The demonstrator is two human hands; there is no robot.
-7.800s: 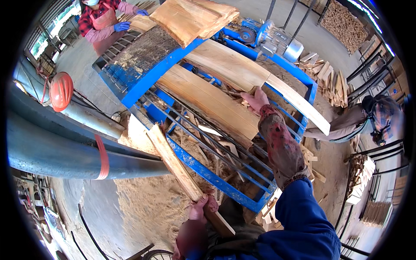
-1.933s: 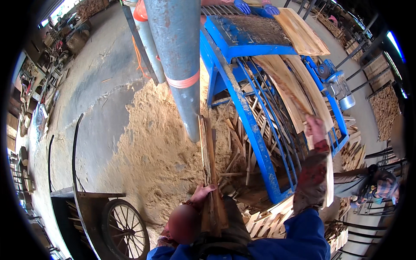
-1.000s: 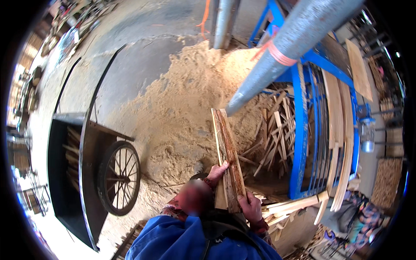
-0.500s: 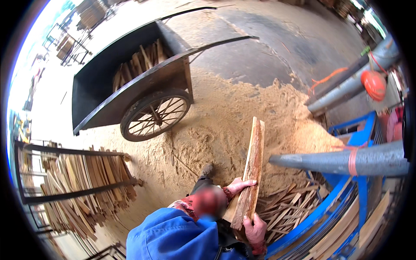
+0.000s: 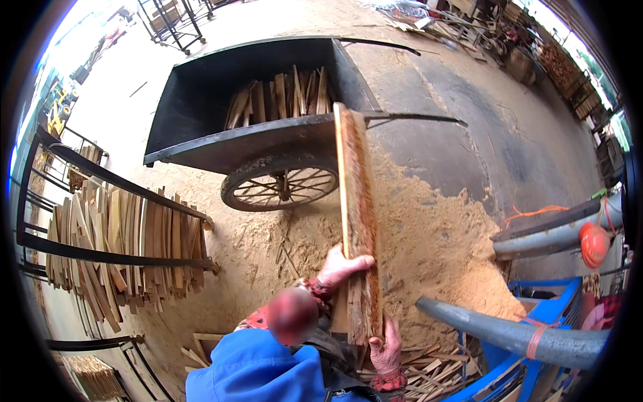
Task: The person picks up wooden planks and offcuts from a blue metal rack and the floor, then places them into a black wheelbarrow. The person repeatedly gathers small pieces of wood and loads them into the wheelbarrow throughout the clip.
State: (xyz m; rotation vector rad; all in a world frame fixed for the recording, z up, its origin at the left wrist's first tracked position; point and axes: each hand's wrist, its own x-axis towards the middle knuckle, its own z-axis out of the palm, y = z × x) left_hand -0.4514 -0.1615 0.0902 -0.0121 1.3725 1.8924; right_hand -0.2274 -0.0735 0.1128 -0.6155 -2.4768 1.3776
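A long rough board (image 5: 362, 201) with a brown bark face and a pale sawn edge points away from me, its far end overlapping the handcart's side in the picture. My left hand (image 5: 343, 266) is closed round its left side near the middle, thumb lying over the bark. At the near end, my right hand (image 5: 386, 350) grips the board from the right; some of its fingers are hidden. Beneath the near end lies a pile of thin wood offcuts (image 5: 435, 368).
A black two-wheeled handcart (image 5: 261, 144) holds upright wood pieces (image 5: 281, 97). At left, a metal rack (image 5: 114, 251) carries many slats. Sawdust (image 5: 435, 234) covers the floor ahead. On the right are grey pipes (image 5: 509, 328), a blue frame (image 5: 492, 385) and an orange helmet (image 5: 593, 244).
The board has swung leftward and its far end now reaches toward the cart. Both hands moved with it, still holding on. The view has turned to the right.
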